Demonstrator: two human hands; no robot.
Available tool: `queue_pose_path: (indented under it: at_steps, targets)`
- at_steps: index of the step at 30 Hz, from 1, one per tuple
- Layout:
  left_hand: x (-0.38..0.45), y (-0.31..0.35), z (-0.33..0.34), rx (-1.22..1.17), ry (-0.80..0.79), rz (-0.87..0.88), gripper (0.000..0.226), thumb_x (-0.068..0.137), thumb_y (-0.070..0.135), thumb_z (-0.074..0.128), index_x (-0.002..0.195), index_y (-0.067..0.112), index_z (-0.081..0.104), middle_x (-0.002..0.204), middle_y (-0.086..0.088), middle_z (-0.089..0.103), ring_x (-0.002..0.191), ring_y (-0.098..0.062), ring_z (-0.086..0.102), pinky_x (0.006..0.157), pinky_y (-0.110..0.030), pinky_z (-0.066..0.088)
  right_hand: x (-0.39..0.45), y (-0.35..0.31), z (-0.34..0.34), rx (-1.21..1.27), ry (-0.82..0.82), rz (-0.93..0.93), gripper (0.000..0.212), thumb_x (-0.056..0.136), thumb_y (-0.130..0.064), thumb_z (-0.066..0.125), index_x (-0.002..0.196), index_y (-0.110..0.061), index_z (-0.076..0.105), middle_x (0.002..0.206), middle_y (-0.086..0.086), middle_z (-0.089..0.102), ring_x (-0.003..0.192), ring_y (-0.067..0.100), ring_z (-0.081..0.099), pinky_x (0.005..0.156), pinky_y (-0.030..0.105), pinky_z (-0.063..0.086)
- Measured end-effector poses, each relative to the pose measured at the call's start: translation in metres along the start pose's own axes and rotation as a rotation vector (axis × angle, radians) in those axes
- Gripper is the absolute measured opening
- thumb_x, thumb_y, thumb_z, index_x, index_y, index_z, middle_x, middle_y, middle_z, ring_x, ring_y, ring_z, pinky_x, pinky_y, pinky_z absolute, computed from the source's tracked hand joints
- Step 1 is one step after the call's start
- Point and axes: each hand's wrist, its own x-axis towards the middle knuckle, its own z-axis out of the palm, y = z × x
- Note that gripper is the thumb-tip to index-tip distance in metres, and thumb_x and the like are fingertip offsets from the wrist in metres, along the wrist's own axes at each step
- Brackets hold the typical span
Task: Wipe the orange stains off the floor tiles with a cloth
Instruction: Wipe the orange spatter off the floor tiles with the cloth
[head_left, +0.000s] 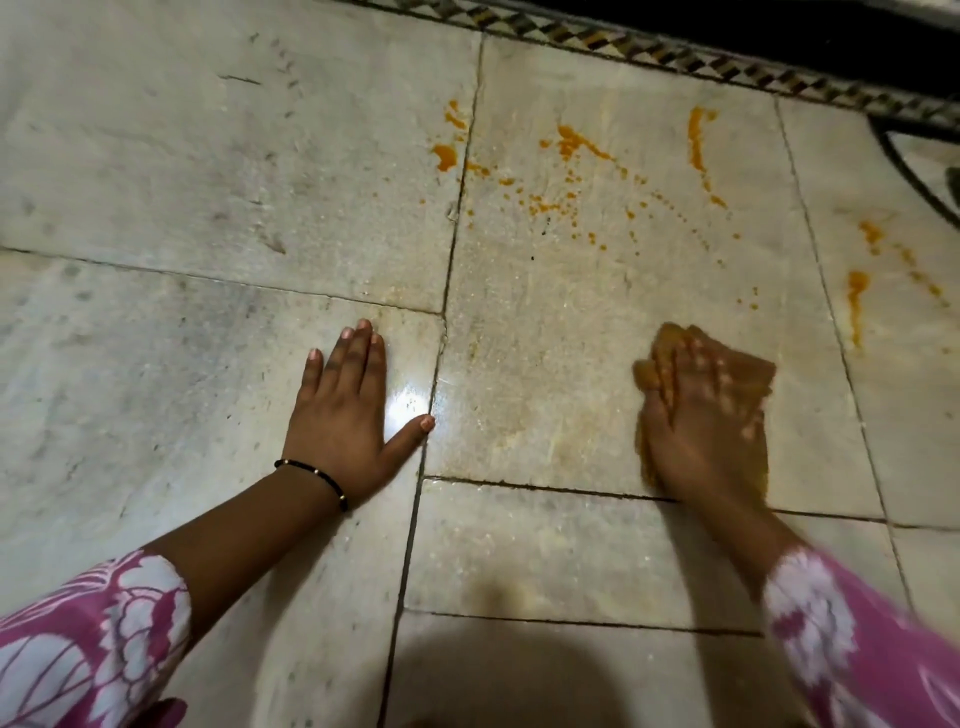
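Note:
Orange stains spatter the pale floor tiles ahead of me, with more streaks on the tile to the right. My right hand presses flat on a brownish-orange cloth on the tile below the stains; hand and cloth are motion-blurred. A faint yellowish smear shows on the tile left of the cloth. My left hand lies flat on the floor, fingers straight, at the tile joint to the left.
A patterned border strip and a dark band run along the top right. A dark curved object sits at the right edge. My shadow falls on the tiles at the bottom centre.

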Motion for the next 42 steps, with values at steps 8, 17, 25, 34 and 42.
queue_pose_path:
  at_steps: [8,17,25,34,42]
  targets:
    - [0.000,0.000,0.000,0.003,0.005,0.004,0.098,0.083,0.074,0.012,0.150,0.002,0.016,0.158,-0.014,0.010,0.146,-0.026,0.010,0.117,-0.044,0.003,-0.151,-0.103,0.035,0.023,-0.137,-0.492,0.062,0.072,-0.036,0.040,0.133,-0.024,0.044,0.134,-0.004,0.057,0.129,0.023,0.043,0.106,0.059,0.028]
    - [0.001,-0.002,0.002,-0.018,0.017,0.000,0.093,0.084,0.070,0.015,0.150,0.003,0.016,0.159,-0.012,0.008,0.146,-0.025,0.008,0.118,-0.044,0.003,-0.042,-0.070,-0.063,1.712,-0.432,0.301,0.031,0.071,-0.011,0.066,0.101,-0.013,0.064,0.086,0.009,0.069,0.076,0.025,0.068,0.064,0.032,0.057]
    - [0.001,-0.001,0.003,-0.018,0.024,0.002,0.093,0.084,0.070,0.016,0.150,0.003,0.018,0.159,-0.013,0.010,0.146,-0.025,0.010,0.118,-0.044,0.003,-0.013,0.008,-0.037,0.467,0.093,0.107,0.047,0.098,-0.031,0.044,0.144,-0.025,0.039,0.143,0.001,0.044,0.128,0.021,0.041,0.107,0.036,0.031]
    - [0.002,-0.003,0.002,-0.029,0.017,0.009,0.092,0.085,0.068,0.021,0.148,0.001,0.022,0.157,-0.016,0.015,0.145,-0.029,0.015,0.117,-0.047,0.007,-0.132,-0.056,0.030,-0.186,-0.201,-0.821,0.074,0.088,-0.066,0.034,0.151,-0.032,0.016,0.159,-0.002,0.015,0.145,0.024,0.008,0.112,0.058,0.002]
    - [0.001,-0.002,0.004,-0.025,0.029,0.008,0.090,0.086,0.066,0.023,0.148,0.001,0.024,0.157,-0.016,0.017,0.145,-0.028,0.015,0.117,-0.047,0.008,-0.004,0.015,-0.003,-0.174,-0.115,-0.325,0.066,0.089,-0.066,0.014,0.149,-0.042,0.001,0.160,-0.008,0.001,0.147,0.019,0.000,0.114,0.056,-0.002]
